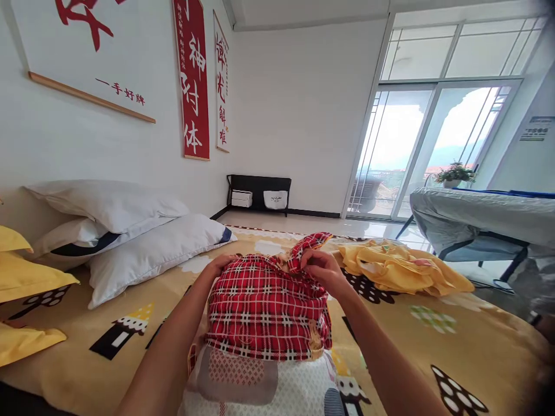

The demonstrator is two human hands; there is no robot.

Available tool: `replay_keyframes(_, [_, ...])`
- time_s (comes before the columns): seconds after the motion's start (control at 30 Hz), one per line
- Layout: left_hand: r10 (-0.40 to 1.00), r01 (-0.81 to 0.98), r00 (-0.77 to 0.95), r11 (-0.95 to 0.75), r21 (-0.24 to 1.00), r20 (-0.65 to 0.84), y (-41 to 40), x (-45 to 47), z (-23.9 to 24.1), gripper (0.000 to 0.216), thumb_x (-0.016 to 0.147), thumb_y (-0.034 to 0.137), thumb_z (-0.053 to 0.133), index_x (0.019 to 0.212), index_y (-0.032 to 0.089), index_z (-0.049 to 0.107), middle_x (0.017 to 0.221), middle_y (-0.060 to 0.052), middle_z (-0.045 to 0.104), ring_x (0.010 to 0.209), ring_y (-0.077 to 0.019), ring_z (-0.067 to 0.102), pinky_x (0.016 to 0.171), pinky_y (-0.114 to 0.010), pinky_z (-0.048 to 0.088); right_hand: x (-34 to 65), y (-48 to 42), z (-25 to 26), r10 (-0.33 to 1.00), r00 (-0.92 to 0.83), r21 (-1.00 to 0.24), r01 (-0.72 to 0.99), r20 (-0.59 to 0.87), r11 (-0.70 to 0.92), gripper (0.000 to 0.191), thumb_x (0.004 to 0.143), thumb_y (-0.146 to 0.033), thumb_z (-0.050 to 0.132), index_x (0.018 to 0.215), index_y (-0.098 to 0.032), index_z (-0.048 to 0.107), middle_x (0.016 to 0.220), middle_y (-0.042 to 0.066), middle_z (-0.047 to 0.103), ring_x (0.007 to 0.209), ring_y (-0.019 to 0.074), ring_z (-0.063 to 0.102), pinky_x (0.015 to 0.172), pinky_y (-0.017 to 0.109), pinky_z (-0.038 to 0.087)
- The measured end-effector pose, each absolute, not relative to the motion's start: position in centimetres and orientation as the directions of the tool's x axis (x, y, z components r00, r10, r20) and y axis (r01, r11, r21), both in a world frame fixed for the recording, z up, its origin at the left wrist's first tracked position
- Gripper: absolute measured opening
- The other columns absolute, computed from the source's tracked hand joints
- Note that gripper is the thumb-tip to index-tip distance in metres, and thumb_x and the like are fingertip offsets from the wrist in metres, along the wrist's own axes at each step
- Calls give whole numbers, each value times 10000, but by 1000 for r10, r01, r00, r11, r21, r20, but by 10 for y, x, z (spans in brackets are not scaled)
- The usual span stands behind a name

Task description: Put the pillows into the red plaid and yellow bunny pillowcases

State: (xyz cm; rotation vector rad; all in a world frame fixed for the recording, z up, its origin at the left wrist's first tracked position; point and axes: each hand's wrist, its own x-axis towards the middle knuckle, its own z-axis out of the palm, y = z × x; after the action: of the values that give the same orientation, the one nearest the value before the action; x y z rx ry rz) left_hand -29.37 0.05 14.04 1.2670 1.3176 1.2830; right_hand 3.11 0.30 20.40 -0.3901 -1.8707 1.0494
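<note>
A red plaid cloth [264,312] with white and black lines and a tan edging lies bunched in front of me. Below it shows a pale patterned fabric [299,381] with grey and pink patches, partly covered by the plaid. At the cloth's upper left corner, my left hand [222,266] is closed on the edge, its fingertips partly hidden by the fabric. On the upper right side, my right hand [321,268] pinches a raised flap of the same cloth between thumb and fingers.
White pillows [160,254] are stacked at left, beside yellow fabric [30,277]. A crumpled yellow cloth [403,268] lies right on the tan printed bedding [411,352]. Beyond stand a low black rack [259,185], a chair [485,248] and a plastic-covered table [477,211].
</note>
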Motion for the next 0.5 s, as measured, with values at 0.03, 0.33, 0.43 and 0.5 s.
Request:
replay_keyframes(0.03, [991,40,-105,-74,996,78,-1,-298,146,388,515,311,827,743,165,549,671,-29,647,629,-196,631,632,-332,533,34,2,204,665,-505,-825,-205,550,527,97,650,-288,656,662,-205,607,643,-19,545,588,118,477,540,250,387])
replay_keyframes(0.33, [888,-264,-218,-452,852,404,-55,-310,201,459,517,66,659,922,217,503,748,65,562,643,-76,546,612,-184,459,42,24,187,942,-159,-892,-398,296,213,456,486,-375,872,674,-216,488,638,-64,522,507,74,493,460,200,436])
replay_keyframes(0.43, [910,-265,8,-398,878,415,-85,-311,195,431,549,105,666,946,204,532,761,34,552,597,-92,513,537,-202,422,55,33,172,971,-118,-932,-326,207,159,473,482,-397,874,718,-219,505,656,-60,585,516,86,551,456,198,457])
replay_keyframes(0.5, [938,-153,163,-282,947,306,-100,-311,181,365,582,161,703,916,182,556,789,13,558,619,-100,519,549,-210,424,65,37,156,984,-116,-961,-254,139,106,457,481,-381,877,717,-211,524,622,-46,607,493,102,565,425,203,450])
